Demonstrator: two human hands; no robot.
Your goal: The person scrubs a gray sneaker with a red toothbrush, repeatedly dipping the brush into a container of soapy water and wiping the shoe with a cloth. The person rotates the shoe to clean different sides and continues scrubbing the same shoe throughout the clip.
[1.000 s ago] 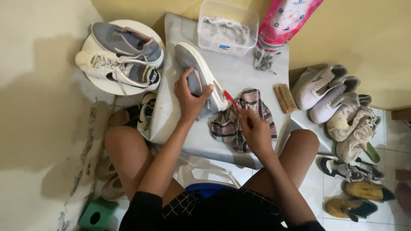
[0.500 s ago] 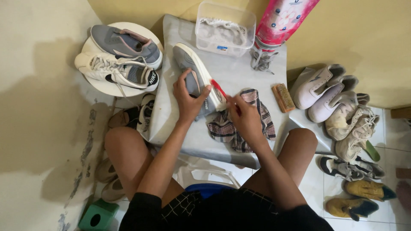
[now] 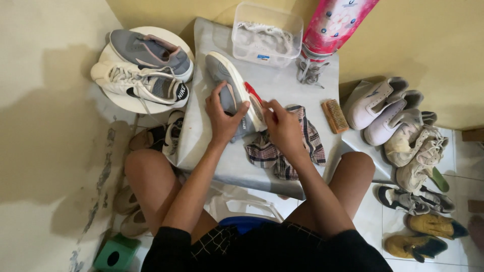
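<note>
Head view: your left hand still grips the grey fabric sneaker mid-frame, while your right hand, clenching the red-handled brush, has moved up onto its white sole edge.

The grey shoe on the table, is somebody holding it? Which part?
Yes. The left hand grips the grey shoe across its side, near the heel. The right hand holds a red-handled brush by its handle, against the white sole.
</note>
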